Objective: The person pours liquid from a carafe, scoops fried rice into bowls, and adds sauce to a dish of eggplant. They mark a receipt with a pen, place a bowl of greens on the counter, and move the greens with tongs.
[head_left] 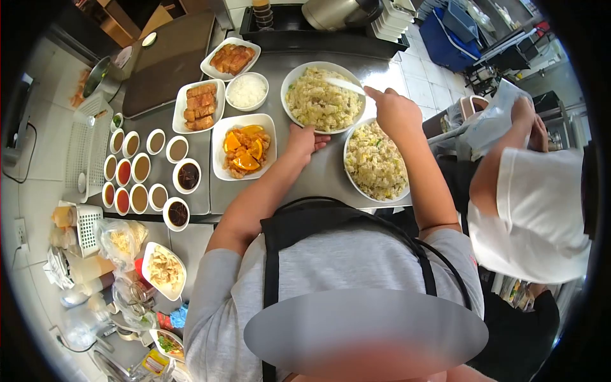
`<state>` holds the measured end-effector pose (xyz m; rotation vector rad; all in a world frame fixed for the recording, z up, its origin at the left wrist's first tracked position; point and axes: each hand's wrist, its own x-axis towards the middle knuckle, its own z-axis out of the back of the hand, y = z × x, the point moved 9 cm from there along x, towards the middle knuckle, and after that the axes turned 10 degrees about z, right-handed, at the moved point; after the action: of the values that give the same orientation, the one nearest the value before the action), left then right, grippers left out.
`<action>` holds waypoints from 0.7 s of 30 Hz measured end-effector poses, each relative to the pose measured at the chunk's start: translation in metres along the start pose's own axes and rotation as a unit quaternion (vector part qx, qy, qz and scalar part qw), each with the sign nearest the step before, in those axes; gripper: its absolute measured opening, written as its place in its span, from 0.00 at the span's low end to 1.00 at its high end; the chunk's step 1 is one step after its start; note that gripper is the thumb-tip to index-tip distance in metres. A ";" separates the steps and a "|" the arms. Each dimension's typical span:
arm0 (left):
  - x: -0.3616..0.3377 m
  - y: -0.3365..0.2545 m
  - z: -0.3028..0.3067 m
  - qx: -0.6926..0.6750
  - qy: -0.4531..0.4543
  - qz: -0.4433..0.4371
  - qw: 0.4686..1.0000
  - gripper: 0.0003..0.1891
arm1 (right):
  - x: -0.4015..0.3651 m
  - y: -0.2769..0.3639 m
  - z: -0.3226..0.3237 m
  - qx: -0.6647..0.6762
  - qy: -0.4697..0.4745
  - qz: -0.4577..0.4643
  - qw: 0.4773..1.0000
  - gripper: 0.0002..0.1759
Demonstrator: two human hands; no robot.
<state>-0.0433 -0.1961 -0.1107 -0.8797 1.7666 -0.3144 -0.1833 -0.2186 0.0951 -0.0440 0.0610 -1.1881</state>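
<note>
A white round ceramic-looking bowl (284, 95) of pale-gold fried rice (312, 102) flecked w/ green sits on the brushed steel counter (293, 175) at approx. 12 o'clock from the wearer's chest, a white plastic-looking spoon (347, 86) laid flat to the grains near the bowl's 2 o'clock. The R hand (398, 114) is closed on the spoon's handle, index finger reaching fwd along it; the L hand (305, 145) is at the near rim, approx. 6 o'clock, touching it, tho whether it pinches the rim or only braces it, can't tell. Best technique, judging by the full load: spoon low & nearly level, short light strokes from rim twd middle, L hand firm so the bowl doesn't slide, no hard pressing that would mash grains or push them over the edge. Just beside it at 5 o'clock, a second white round bowl (346, 167) holds more fried rice; at 8, a white squarish dish (218, 137) bears glazed pcs. topped w/ orange slices. A small white bowl (245, 108) of plain rice is at 9, w/ 2 white dishes of browned, sliced food beyond, 9 to 10. Small white cups (167, 150) of brown, red & dark sauce stand farther out, 8 to 9; a black tray (299, 43) is at 12. At 3 to 4 o'clock, a co-worker in a white sleeve (541, 197) handles a clear plastic bag (490, 130).
</note>
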 end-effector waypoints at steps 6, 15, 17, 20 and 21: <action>-0.006 0.023 -0.033 -0.109 0.092 0.044 0.989 0.15 | 0.008 0.026 -0.052 0.015 0.011 -0.004 1.000 0.27; 0.007 0.001 -0.001 -0.094 0.089 0.099 0.987 0.18 | 0.009 0.023 -0.067 0.047 0.058 -0.038 0.996 0.23; 0.005 0.003 -0.001 -0.105 0.090 0.082 0.987 0.18 | 0.009 0.023 -0.065 0.060 0.066 -0.051 0.995 0.23; 0.003 0.008 -0.008 -0.146 0.101 0.072 0.981 0.20 | 0.024 -0.001 -0.057 0.085 0.074 -0.097 0.989 0.24; 0.006 0.010 -0.011 -0.168 0.109 0.064 0.978 0.20 | 0.031 -0.008 -0.061 0.092 0.071 -0.108 0.987 0.24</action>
<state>-0.0579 -0.1956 -0.1168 -0.9914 2.1101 -0.0262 -0.1834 -0.2508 0.0340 0.2015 0.0741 -1.4071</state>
